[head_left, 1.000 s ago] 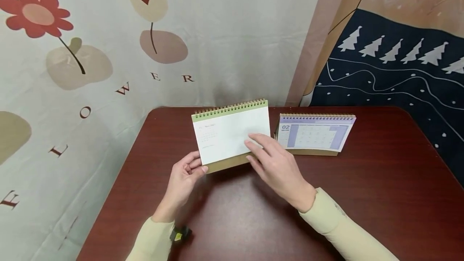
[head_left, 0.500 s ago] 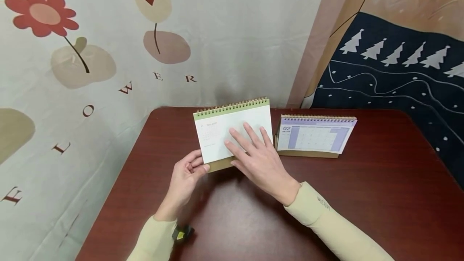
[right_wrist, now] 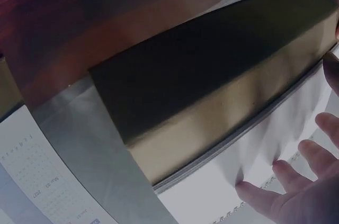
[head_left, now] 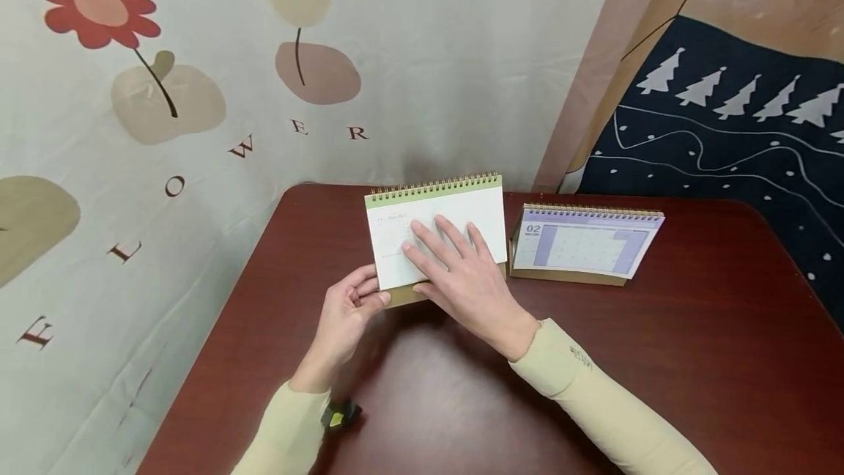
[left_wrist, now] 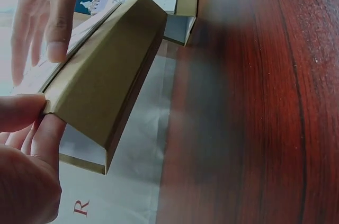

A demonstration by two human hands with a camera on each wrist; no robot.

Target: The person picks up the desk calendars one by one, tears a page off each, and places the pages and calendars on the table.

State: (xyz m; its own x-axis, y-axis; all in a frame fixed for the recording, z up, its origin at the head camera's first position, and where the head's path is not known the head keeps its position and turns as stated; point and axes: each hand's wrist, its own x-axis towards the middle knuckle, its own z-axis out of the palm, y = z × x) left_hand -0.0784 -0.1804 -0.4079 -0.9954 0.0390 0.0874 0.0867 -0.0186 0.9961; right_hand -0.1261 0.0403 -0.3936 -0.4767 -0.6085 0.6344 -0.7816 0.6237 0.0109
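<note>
A spiral-bound desk calendar (head_left: 389, 262) with a green top band and a brown card stand tilts back near the far side of the table. My left hand (head_left: 343, 317) pinches its lower left corner, thumb on the front of the stand (left_wrist: 106, 81) and fingers behind. Across the white page my right hand (head_left: 471, 288) lies with spread, nearly straight fingers; in the right wrist view its fingertips (right_wrist: 249, 189) touch the paper. The underside of the stand shows in both wrist views. My right hand covers much of the page's print.
A purple desk calendar (head_left: 580, 248) showing "02" stands upright just right of the green one. Beneath is a dark red-brown table (head_left: 692, 358). A pale cloth with flower prints (head_left: 428, 57) hangs behind, and a navy cloth with trees (head_left: 725, 138) at the right.
My right hand has moved left from the page's right side to its middle, its fingers spreading over the paper. The left hand keeps its grip on the corner. The head view has shifted slightly.
</note>
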